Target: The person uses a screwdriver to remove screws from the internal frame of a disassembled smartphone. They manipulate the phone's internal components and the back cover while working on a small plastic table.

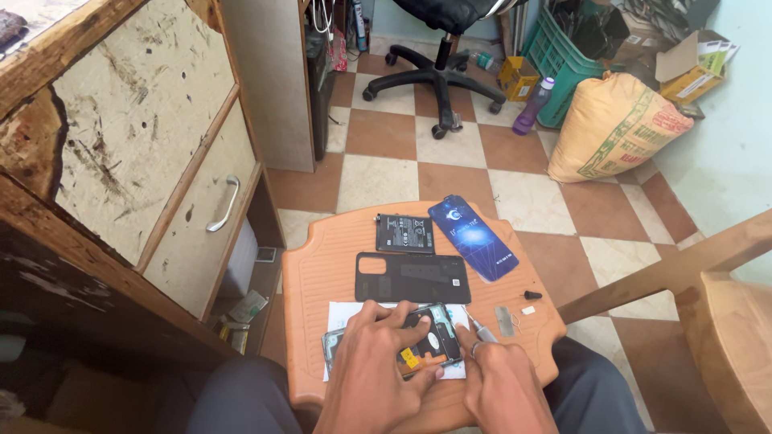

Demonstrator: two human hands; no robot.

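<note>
- I count one orange stool top used as a work surface, set across the lap at the near edge of the view.
- On it I see one opened phone body with its insides showing, lying on one white sheet at the near side.
- One black back cover lies flat just beyond the phone body, and one black battery lies beyond that, at the far edge.
- One dark blue flat packet lies to the right of the battery, partly over the stool's far-right rim.
- To the right of the phone I count three small loose parts – one thin metal strip, one tiny white piece and one small black piece.
- My left hand lies on top of the phone body with fingers spread, pressing it flat against the sheet; the phone sits under and just beyond those fingers.
- My right hand, with one ring on a finger, is just right of the phone, fingers pinched on one slim metal tool whose tip points at the phone's right edge.
- Further off I count one black office chair, one purple bottle, one tan sack and one green crate on the checkered floor, with two wooden drawers to the left.
</note>
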